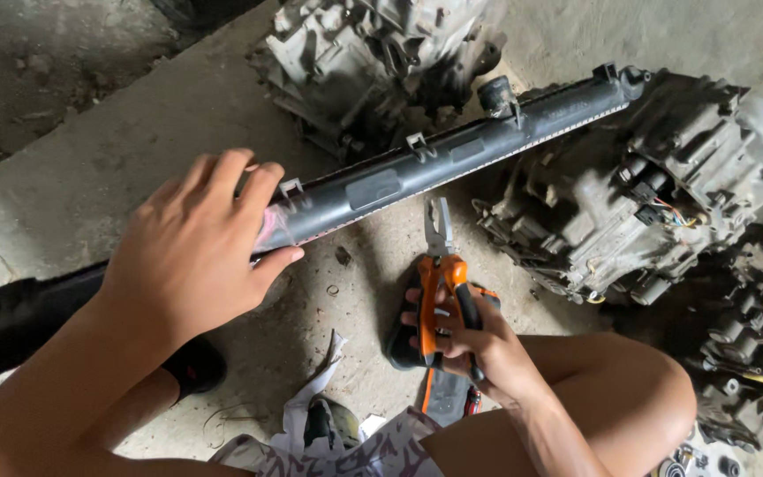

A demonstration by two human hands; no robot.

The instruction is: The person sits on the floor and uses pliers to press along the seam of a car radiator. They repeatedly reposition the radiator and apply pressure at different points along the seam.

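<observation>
No boxes or signs around, just a pink patch (275, 228) on the near-left end of the long black radiator tank (417, 172) lying diagonally across the concrete floor (72, 177). Left hand (192, 243) is clamped over that end, fingers wrapped on top, thumb under. Right hand (479, 340), nearer and to the right, grips orange-handled pliers (441, 274), fist closed round the handles, tips pointing up at the tank, just short of it. Greasy gearboxes (638, 194) sit far and right.

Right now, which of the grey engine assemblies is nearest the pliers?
The assembly on the right, just right of the pliers in the right hand; the top one lies beyond the black radiator tank.
</observation>
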